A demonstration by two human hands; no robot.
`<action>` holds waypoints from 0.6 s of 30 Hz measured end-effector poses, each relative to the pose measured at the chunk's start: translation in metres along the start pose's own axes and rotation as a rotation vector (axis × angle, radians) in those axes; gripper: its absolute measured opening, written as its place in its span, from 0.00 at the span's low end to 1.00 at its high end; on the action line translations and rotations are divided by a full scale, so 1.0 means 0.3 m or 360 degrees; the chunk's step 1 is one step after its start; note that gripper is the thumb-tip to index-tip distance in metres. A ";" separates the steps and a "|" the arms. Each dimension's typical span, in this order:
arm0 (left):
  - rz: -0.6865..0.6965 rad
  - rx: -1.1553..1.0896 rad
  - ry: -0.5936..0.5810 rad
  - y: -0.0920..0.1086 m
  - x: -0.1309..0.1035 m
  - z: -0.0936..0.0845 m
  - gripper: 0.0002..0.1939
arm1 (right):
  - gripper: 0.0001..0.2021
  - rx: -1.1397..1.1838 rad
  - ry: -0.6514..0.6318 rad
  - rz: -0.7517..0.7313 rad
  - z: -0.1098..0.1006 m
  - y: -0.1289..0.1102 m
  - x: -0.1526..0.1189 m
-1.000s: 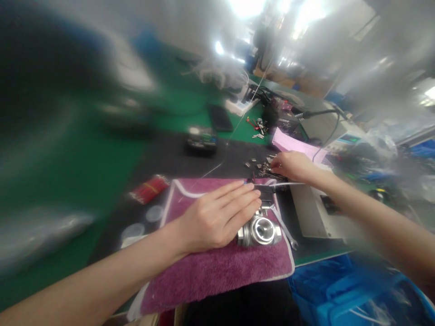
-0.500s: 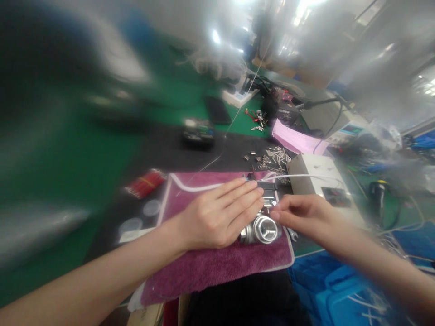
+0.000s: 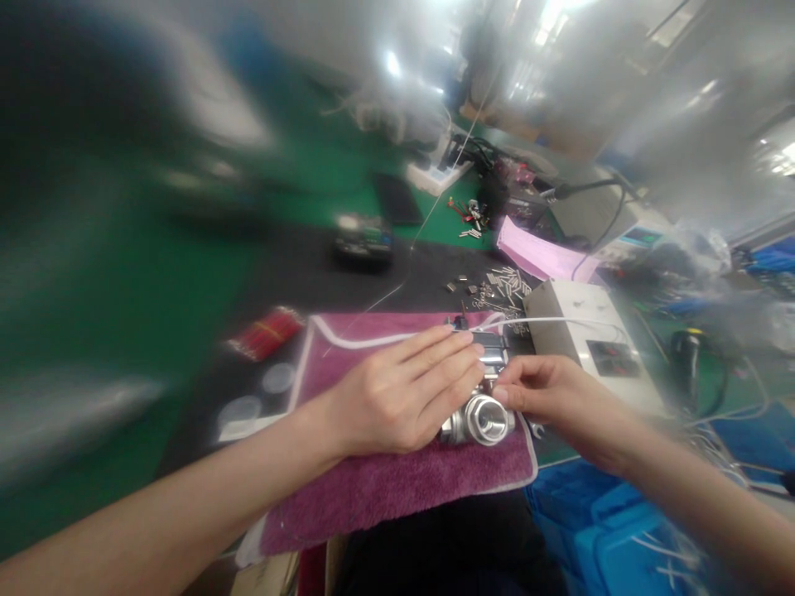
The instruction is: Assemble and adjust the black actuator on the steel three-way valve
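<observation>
a person leans over a green workbench [image 3: 124,298], both bare forearms reaching in from below. the left hand [image 3: 397,397] lies flat, fingers straight and together, palm down on a purple towel [image 3: 397,488] and resting against the left side of a shiny metal valve fitting [image 3: 481,418] that sits near the towel's right edge. the right hand [image 3: 540,389] comes in from the right, its fingertips [image 3: 502,387] pinched together at the top of the fitting, just beside the left hand's fingertips; whether they grip a small part i cannot tell. a thin white cable [image 3: 546,321] runs across just beyond the hands, over a pale grey box-shaped device [image 3: 590,348] to the right of the towel. farther back, small metal pins [image 3: 506,285] lie scattered on a dark mat [image 3: 323,273], near a pink sheet [image 3: 540,255]. a bundle of red pieces [image 3: 267,331] lies left of the towel. blue bins [image 3: 621,538] stand below the bench edge at the lower right. the outer parts of the view are blurred.
</observation>
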State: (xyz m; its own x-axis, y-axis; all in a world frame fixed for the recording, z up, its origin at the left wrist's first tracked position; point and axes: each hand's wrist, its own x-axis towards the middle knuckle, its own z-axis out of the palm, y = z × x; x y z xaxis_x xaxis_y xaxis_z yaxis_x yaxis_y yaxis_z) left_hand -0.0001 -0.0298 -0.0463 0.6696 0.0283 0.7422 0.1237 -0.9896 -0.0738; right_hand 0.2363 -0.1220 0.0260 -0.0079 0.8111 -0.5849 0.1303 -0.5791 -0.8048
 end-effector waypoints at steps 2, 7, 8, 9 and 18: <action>-0.0004 -0.0005 0.0004 0.000 0.000 0.000 0.18 | 0.16 0.0119 -0.0004 0.0057 -0.002 0.019 0.007; -0.0013 -0.0011 0.0004 0.001 0.001 -0.001 0.18 | 0.16 0.0260 -0.0091 0.0118 -0.007 0.039 0.013; -0.0014 -0.0010 0.0000 0.001 0.002 -0.001 0.18 | 0.16 0.0275 -0.0104 0.0121 -0.006 0.039 0.011; -0.0014 -0.0009 -0.0003 0.002 0.002 -0.001 0.18 | 0.15 0.0290 -0.0110 0.0124 -0.005 0.038 0.008; -0.0011 -0.0032 -0.0037 0.003 0.001 0.002 0.19 | 0.14 0.0428 -0.0036 0.0096 0.029 0.046 -0.017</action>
State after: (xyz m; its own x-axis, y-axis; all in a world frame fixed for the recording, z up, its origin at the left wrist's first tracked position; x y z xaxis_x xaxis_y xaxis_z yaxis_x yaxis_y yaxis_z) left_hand 0.0007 -0.0307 -0.0467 0.6857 0.0385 0.7268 0.1140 -0.9920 -0.0551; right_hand 0.2294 -0.1349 0.0171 -0.0308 0.7743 -0.6321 -0.1366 -0.6297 -0.7647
